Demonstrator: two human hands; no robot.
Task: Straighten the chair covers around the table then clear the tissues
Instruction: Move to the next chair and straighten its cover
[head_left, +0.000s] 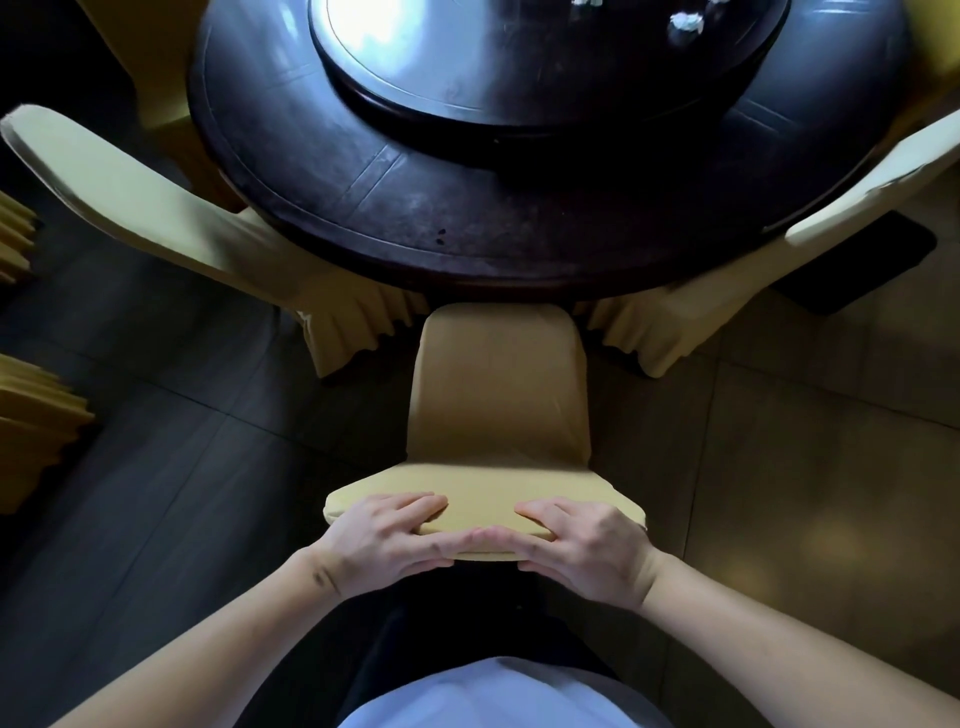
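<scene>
A chair in a yellow cover (498, 395) stands right in front of me, its seat pushed under the dark round table (322, 171). Both my hands grip the top edge of its backrest: my left hand (387, 535) on the left half, my right hand (582, 545) on the right half, fingers over the front and thumbs below. Crumpled white tissues (685, 22) lie on the far right of the turntable (519, 67) at the table's middle.
Two more yellow-covered chairs flank mine, one at the left (130, 197) and one at the right (852, 208). Pleated yellow cloth (31, 415) shows at the far left edge. A dark mat (862, 265) lies on the tiled floor at the right.
</scene>
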